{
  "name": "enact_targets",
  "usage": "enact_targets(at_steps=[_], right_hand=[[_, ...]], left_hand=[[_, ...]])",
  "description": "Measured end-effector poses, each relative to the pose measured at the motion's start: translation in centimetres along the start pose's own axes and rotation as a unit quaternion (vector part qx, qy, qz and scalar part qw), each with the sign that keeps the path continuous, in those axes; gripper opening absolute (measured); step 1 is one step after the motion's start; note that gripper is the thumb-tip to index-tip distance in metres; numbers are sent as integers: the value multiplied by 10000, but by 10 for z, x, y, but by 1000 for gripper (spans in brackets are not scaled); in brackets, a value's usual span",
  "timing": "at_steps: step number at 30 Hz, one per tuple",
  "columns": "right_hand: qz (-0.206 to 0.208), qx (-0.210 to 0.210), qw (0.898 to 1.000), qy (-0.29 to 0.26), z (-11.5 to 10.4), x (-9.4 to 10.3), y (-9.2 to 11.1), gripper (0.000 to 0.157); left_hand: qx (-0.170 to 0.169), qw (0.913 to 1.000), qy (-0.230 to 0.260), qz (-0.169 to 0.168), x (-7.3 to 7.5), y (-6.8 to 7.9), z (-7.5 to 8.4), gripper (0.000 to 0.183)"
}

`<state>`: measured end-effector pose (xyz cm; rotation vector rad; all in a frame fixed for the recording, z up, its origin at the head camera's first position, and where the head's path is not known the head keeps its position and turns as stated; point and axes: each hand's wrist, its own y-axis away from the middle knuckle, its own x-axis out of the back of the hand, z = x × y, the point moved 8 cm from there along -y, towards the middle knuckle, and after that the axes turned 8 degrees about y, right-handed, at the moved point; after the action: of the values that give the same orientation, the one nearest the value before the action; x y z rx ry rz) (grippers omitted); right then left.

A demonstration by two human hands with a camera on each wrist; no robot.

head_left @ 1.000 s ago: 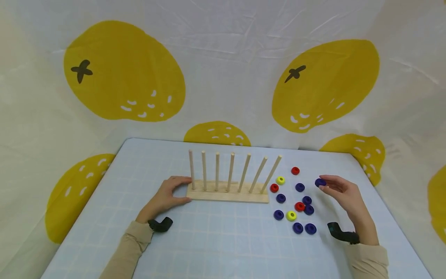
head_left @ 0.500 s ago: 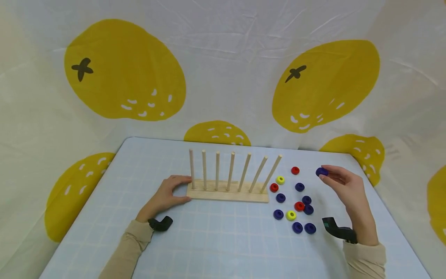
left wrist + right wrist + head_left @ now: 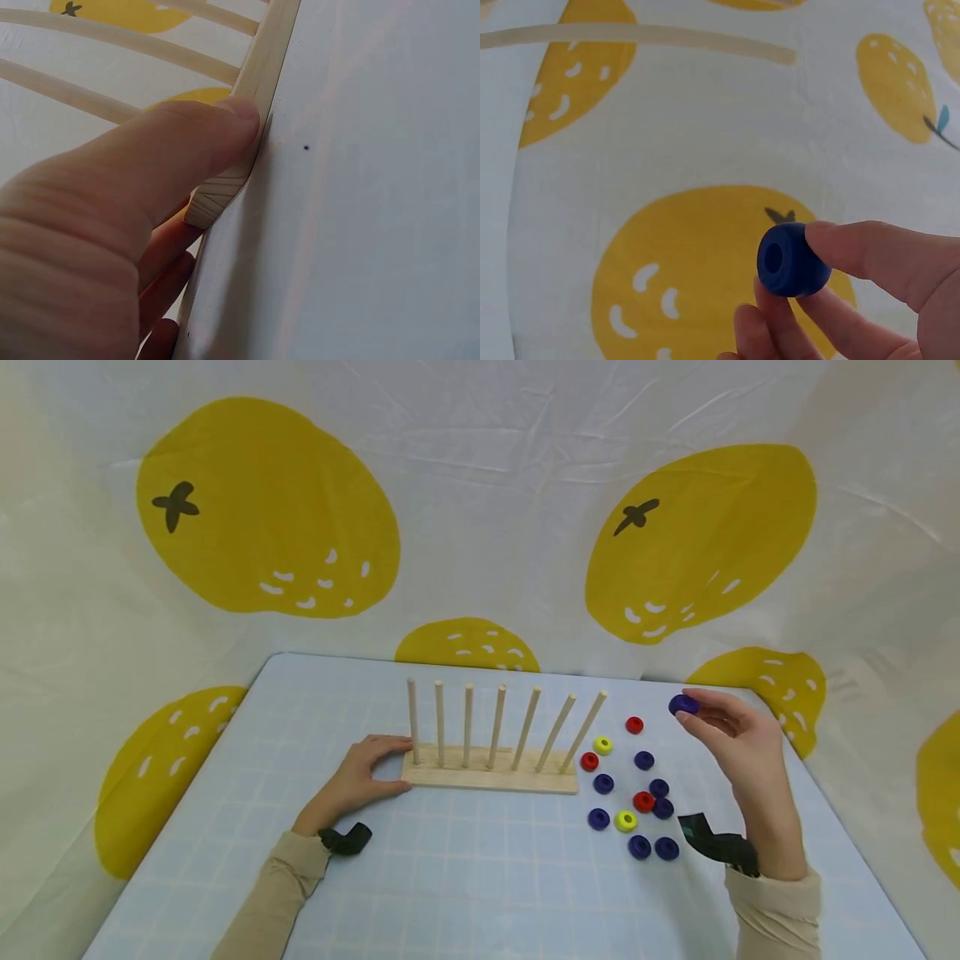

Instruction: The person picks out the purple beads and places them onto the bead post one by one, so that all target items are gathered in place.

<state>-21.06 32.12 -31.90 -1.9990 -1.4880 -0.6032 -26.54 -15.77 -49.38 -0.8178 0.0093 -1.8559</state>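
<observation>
A wooden rack (image 3: 491, 779) with a row of several upright pegs stands mid-table. My left hand (image 3: 366, 775) grips the left end of its base; in the left wrist view the thumb (image 3: 202, 131) lies along the base's front edge (image 3: 262, 82). Raised above the table at the right, my right hand (image 3: 738, 739) pinches a blue bead (image 3: 683, 705) between thumb and fingers. In the right wrist view the bead (image 3: 793, 260) shows its round hole facing left, and one peg (image 3: 637, 34) crosses above it. All the pegs are bare.
Loose beads lie right of the rack: several blue ones (image 3: 640, 847), red ones (image 3: 634, 725) and yellow ones (image 3: 626, 821). Behind the table (image 3: 465, 893) hangs a white cloth with yellow fruit prints (image 3: 701, 543).
My right hand has lifted the blue bead higher, lately drifting slightly left. My left hand stays on the rack, which has not moved.
</observation>
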Motion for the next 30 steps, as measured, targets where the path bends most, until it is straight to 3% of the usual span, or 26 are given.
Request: enact_targets(at_steps=[14,30], right_hand=[[-32,542,9972,-518,-54,-12,-2,44],[-339,1427,9806,-1298,-130,-31,-4,38]], left_hand=[[-112,9999,24,41,1,0,5,61],[-248,9997,-58,39,0,0,2,61]])
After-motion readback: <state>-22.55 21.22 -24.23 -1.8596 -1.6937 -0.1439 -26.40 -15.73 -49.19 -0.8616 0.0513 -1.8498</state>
